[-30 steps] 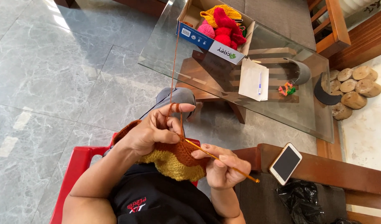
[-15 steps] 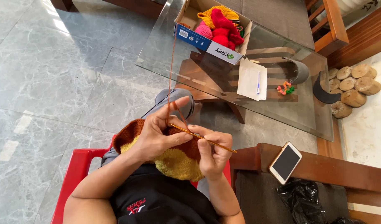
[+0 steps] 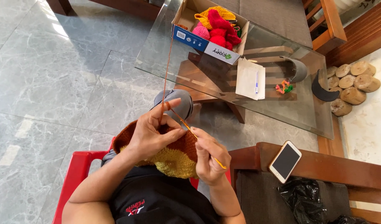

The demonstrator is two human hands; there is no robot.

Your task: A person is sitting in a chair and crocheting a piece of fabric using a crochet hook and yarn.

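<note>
Both our hands have drawn together over the brown-and-yellow crocheted piece: left hand pinches it, tensioning rust-orange yarn, while right hand grips the slim orange crochet hook. Since a second ago the hook has swung in, so stitching continues.

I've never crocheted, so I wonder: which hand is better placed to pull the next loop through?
Probably the right hand: it grips the crochet hook, whose tip sits at the brown and yellow piece. The left hand holds the work and tensions the yarn.

Phone on wooden armrest (pen on paper).

Left hand raised with forefinger extended, right hand curled in a closed grip.
</note>
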